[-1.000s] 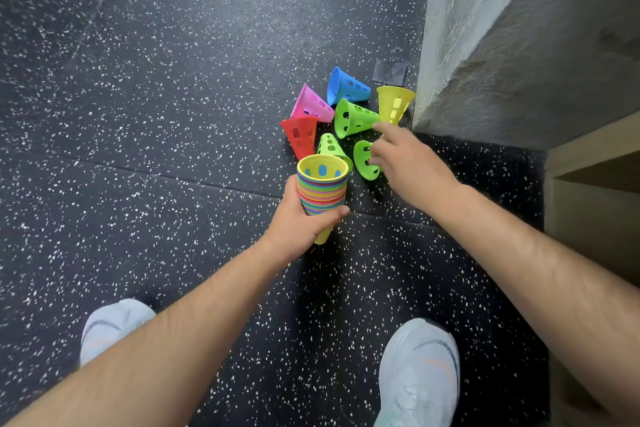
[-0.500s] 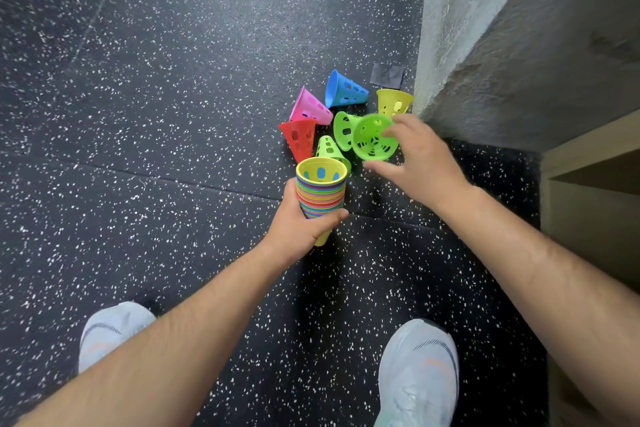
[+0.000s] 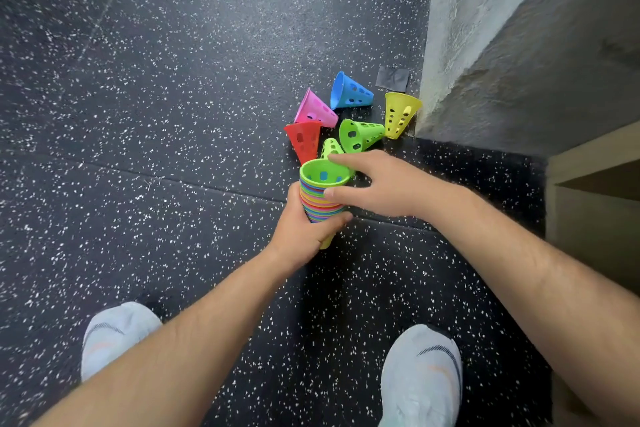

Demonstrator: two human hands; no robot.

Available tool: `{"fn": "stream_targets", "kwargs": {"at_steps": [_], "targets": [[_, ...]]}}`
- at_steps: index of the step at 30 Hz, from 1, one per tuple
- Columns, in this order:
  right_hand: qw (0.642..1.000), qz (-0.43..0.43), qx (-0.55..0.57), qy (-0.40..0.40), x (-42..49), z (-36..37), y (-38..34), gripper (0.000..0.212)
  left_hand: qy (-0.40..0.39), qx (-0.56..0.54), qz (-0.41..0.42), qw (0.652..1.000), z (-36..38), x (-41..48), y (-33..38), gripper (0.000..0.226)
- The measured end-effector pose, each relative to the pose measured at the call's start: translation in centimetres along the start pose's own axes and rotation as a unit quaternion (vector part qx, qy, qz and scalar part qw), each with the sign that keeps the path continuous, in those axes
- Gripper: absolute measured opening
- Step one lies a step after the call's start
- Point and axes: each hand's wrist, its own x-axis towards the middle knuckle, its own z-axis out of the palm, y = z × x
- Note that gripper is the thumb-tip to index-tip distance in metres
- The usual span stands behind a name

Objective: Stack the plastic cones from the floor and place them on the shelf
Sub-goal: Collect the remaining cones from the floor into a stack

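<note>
My left hand (image 3: 304,225) has its fingers wrapped round the stack (image 3: 322,201) of nested cones and holds it above the floor (image 3: 156,114). My right hand (image 3: 384,184) pinches the rim of a green cone (image 3: 323,176), the top one of the stack; I judge it is almost seated.

Six are left on the floor, close together beside the grey concrete wall (image 3: 467,28):
- a red cone (image 3: 304,140)
- a pink cone (image 3: 315,109)
- a blue cone (image 3: 349,92)
- a yellow cone (image 3: 400,113)
- a second green cone (image 3: 360,135)
- a lime cone (image 3: 330,148)

The wooden shelf (image 3: 595,184) at my right shows no cones in the part I see. The floor is black rubber with white speckles, and a grey patch (image 3: 393,79) lies near the wall.
</note>
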Motion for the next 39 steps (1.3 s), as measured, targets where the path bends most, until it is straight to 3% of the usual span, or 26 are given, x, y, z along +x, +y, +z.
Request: {"fn": "stream_targets", "kwargs": {"at_steps": [4,6,10,15,18,21,25,29,34,39], "targets": [[0.986,-0.054,0.027,0.158,1.0,1.5,1.6,0.032,0.025,-0.012,-0.006,1.000,-0.3,-0.5,0.2,0.065],[0.984,-0.088,-0.037,0.148,1.6,2.2,2.5,0.027,0.027,0.002,-0.005,1.000,-0.6,-0.9,0.3,0.065],[0.980,-0.095,-0.143,0.100,2.2,3.3,2.7,0.037,0.035,0.021,-0.014,0.999,-1.7,-1.3,0.5,0.062],[0.975,-0.083,-0.181,0.104,2.6,3.4,2.8,0.046,0.050,0.047,-0.013,0.998,-3.4,-0.9,0.8,0.059],[0.981,-0.065,-0.126,0.133,2.4,2.6,2.5,0.059,0.062,0.047,-0.016,0.997,-4.4,-0.9,1.0,0.057],[0.974,-0.051,-0.022,0.220,2.3,1.7,1.6,0.074,0.065,0.053,-0.014,0.996,-5.1,-0.9,1.1,0.060],[0.950,-0.022,0.070,0.302,2.1,0.8,-0.3,0.063,0.080,0.060,-0.019,0.995,-5.9,-0.6,1.1,0.054],[0.954,-0.016,0.190,0.233,1.7,1.1,-2.9,0.050,0.090,0.049,-0.015,0.995,-5.8,-0.7,1.1,0.057],[0.986,-0.035,0.106,0.126,2.0,2.7,-3.6,0.060,0.089,0.045,-0.004,0.995,-5.7,-0.4,1.2,0.062],[0.991,-0.073,0.086,0.072,2.8,3.7,-3.4,0.052,0.085,0.026,-0.008,0.996,-6.0,0.7,1.3,0.064]]}}
